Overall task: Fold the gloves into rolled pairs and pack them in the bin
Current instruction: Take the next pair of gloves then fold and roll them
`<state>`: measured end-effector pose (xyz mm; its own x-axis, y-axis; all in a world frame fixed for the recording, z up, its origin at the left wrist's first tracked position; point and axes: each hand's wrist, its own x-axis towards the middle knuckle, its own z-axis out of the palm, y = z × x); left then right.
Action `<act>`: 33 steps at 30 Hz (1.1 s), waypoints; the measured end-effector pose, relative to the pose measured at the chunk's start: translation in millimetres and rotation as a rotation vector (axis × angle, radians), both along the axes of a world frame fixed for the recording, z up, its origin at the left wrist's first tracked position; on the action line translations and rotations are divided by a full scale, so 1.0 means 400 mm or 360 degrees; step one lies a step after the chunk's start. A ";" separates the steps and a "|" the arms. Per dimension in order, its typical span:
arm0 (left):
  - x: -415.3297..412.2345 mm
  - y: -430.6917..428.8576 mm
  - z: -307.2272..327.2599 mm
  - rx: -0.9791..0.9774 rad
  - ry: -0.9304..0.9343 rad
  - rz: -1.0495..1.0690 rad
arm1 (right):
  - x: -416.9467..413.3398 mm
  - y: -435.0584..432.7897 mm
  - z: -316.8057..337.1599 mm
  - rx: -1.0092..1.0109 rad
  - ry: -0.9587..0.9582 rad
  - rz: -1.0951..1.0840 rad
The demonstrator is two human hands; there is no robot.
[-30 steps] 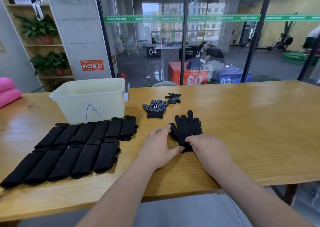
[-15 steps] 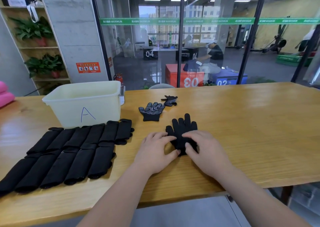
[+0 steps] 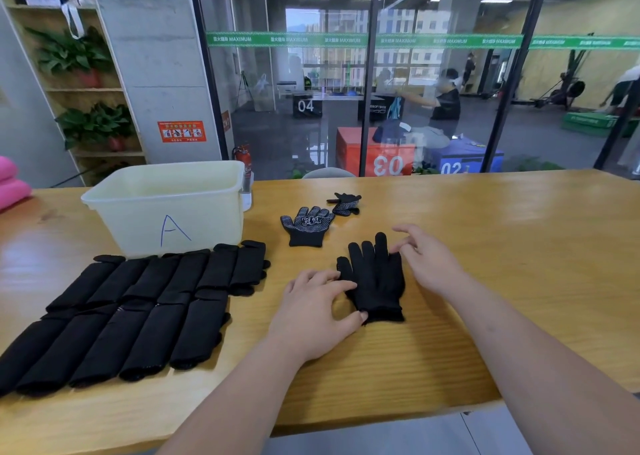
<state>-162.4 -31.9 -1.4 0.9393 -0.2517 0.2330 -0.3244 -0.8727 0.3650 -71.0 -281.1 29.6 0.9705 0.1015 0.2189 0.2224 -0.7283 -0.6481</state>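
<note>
Tabletop (image 3: pixel 485 264) of pale wood fills the view. Two rows of rolled black pairs (image 3: pixel 138 309) lie at its left, just in front of a cream bin (image 3: pixel 166 212) marked A. Near centre, flat black gloves (image 3: pixel 377 281), seemingly stacked as one pair, lie cuff toward the viewer. Left hand (image 3: pixel 311 312) presses their edge and cuff with spread fingers, gripping nothing. Right hand (image 3: pixel 429 260) hovers relaxed and empty beside the glove fingertips. Beyond lie a dotted glove (image 3: pixel 306 226) and a crumpled glove (image 3: pixel 344 203). Folding looks about to start; the next move probably calls for rolling this pair tightly.
</note>
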 end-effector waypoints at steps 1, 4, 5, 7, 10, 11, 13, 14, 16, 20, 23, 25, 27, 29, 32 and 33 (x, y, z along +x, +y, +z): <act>0.000 -0.001 0.001 -0.0003 -0.0001 -0.0001 | 0.003 0.004 -0.005 0.0006 0.0001 0.0004; -0.001 -0.001 0.001 -0.0012 -0.0003 0.0000 | 0.014 0.012 -0.016 0.0059 0.0035 -0.0007; -0.001 -0.001 0.002 -0.0009 -0.0003 0.0002 | 0.019 0.014 -0.018 0.0105 0.0068 -0.0006; -0.002 -0.001 0.004 -0.0003 -0.0003 0.0006 | 0.030 0.014 -0.019 0.0162 0.0153 0.0026; -0.002 -0.002 0.005 -0.0004 -0.0004 0.0007 | 0.033 0.008 -0.031 0.0090 0.0181 0.0044; -0.002 -0.002 0.005 -0.0008 -0.0004 0.0010 | 0.031 0.004 -0.036 0.0015 0.0108 0.0005; -0.002 -0.002 0.006 -0.0012 -0.0006 0.0019 | 0.008 0.004 -0.036 -0.0156 -0.0140 -0.0104; -0.001 -0.002 0.006 -0.0006 -0.0010 0.0022 | -0.014 0.009 -0.032 -0.0185 -0.0273 -0.0094; 0.000 -0.004 0.005 0.0008 -0.0024 0.0026 | -0.070 0.023 -0.025 -0.0140 -0.0404 0.0154; -0.001 -0.005 0.004 -0.0032 -0.0008 0.0056 | -0.172 0.037 -0.047 -0.0300 -0.0394 0.0571; -0.004 -0.005 0.006 -0.0036 0.0029 0.0068 | -0.200 0.035 -0.062 -0.0406 -0.0480 0.0495; -0.006 -0.006 0.008 -0.0033 0.0034 0.0064 | -0.209 0.036 -0.066 -0.0463 -0.0522 0.0484; -0.007 -0.006 0.008 -0.0022 0.0032 0.0057 | -0.218 0.035 -0.067 -0.0507 -0.0554 0.0482; -0.006 -0.006 0.008 -0.0007 0.0034 0.0052 | -0.227 0.036 -0.074 -0.0535 -0.0555 0.0451; -0.004 -0.006 0.006 0.0025 0.0030 0.0038 | -0.236 0.043 -0.088 -0.0536 -0.0586 0.0354; -0.004 -0.005 0.005 0.0039 0.0026 0.0031 | -0.238 0.046 -0.094 -0.0517 -0.0600 0.0330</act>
<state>-163.9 -33.9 0.5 0.9477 -0.2385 0.2119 -0.3013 -0.8875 0.3486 -166.1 -262.9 -7.9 0.7832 0.4030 0.4735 0.5564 -0.7942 -0.2443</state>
